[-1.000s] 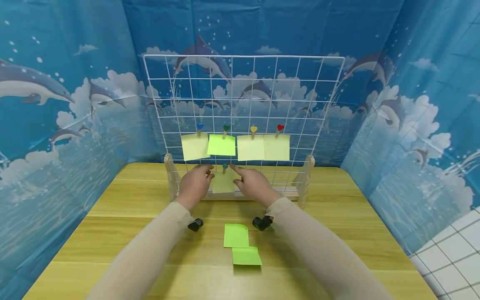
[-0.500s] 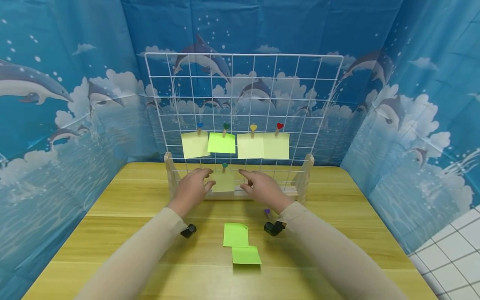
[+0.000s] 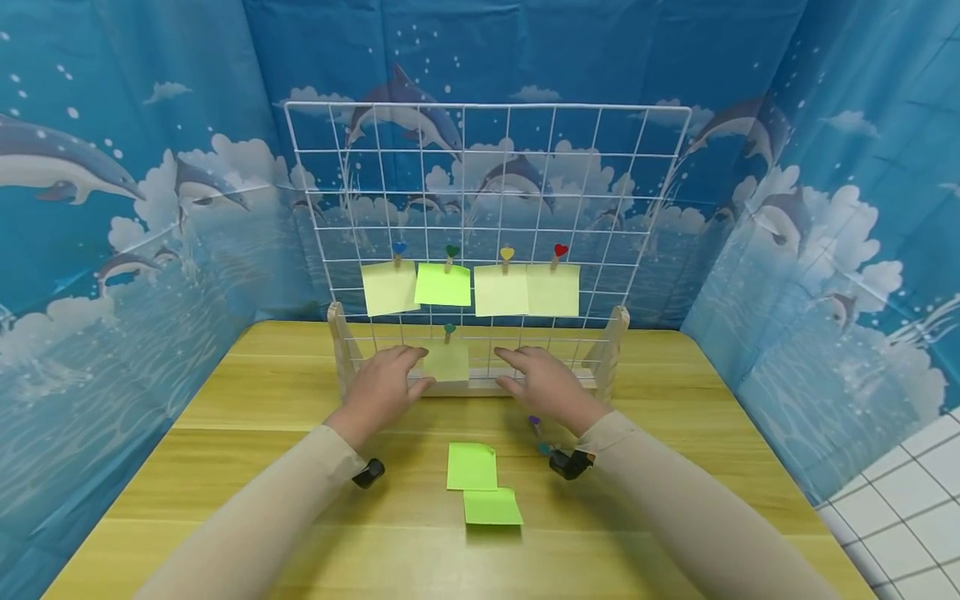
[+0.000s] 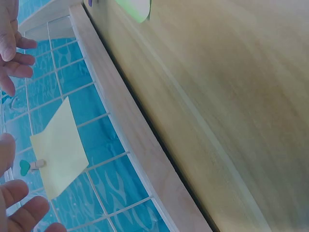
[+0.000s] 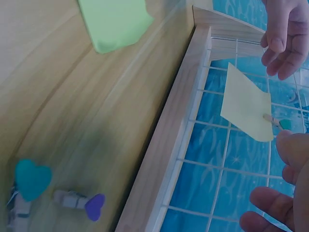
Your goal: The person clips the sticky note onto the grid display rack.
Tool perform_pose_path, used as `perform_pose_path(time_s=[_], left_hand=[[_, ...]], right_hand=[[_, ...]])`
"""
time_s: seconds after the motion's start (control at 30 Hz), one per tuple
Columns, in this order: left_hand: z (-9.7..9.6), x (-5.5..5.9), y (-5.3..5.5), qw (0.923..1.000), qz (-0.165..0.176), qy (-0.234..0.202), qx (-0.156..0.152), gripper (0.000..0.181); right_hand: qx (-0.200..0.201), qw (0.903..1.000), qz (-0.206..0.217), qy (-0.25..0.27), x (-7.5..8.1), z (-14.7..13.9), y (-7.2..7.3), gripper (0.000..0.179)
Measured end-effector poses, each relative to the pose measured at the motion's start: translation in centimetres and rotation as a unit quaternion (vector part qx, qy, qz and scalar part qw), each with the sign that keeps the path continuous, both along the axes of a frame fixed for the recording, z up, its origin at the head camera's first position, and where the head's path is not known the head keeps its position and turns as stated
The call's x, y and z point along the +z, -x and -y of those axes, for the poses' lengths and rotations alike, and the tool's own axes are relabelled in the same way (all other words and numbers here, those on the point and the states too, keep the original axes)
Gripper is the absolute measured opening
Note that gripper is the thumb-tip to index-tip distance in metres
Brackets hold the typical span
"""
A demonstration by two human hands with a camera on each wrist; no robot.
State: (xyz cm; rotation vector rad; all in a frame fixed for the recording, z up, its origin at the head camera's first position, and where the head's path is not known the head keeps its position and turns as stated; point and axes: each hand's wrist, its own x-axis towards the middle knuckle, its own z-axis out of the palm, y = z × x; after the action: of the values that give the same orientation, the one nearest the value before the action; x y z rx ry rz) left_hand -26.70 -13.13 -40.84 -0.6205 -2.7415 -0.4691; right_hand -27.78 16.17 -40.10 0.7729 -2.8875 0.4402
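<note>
Between the two hands, low on the grid (image 3: 487, 167), hangs a pale yellow note (image 3: 447, 363) pinned by a green-heart clip (image 3: 448, 331). The left hand (image 3: 384, 385) sits just left of that note, fingers relaxed and slightly spread, holding nothing; its fingertips (image 4: 19, 195) show near the clip in the left wrist view, close to the paper, though I cannot tell whether they touch it. The grid's wooden base (image 3: 480, 385) runs under both hands. The right hand (image 3: 546, 385) hovers just right of the note, fingers loosely bent and empty, a little apart from the paper.

Above the hands, a row of four notes hangs from heart clips: a yellow note (image 3: 389, 288) under a blue clip (image 3: 399, 250), a green note (image 3: 443, 285) under a dark green clip (image 3: 452, 252), a yellow one (image 3: 501, 291) under a yellow clip (image 3: 507, 254), and another yellow one (image 3: 553, 290) under a red clip (image 3: 559, 252).

Nearer the person than the hands, on the table (image 3: 225, 433), two green sheets (image 3: 472, 467) lie between the forearms, the lower sheet (image 3: 492, 507) overlapping the upper one's corner. Just below the right hand lie two loose clips, one with a purple heart (image 3: 534, 422) and one with a teal heart (image 5: 32, 178).
</note>
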Motion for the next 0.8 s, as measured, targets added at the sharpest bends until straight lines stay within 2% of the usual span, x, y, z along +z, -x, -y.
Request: perform_pose_path(time_s=[0.27,0.53,0.8], left_hand=[[0.1,-0.1,-0.9,0.9994,-0.001,0.030,-0.018,0.057],[0.2,-0.4,-1.5,0.9986,-0.007,0.050,-0.018,0.063],[0.1,-0.7,-2.0,0.9976,0.002,0.067,-0.017,0.069]], right_hand=[[0.012,0.9999,-0.007,0.008,-0.9,-1.7,-0.3,0.056],[0.020,0.9998,-0.003,0.004,-1.5,-2.9,-0.6,0.057],[0.015,0.9999,0.006,-0.004,-2.0,-3.6,-1.1,0.063]])
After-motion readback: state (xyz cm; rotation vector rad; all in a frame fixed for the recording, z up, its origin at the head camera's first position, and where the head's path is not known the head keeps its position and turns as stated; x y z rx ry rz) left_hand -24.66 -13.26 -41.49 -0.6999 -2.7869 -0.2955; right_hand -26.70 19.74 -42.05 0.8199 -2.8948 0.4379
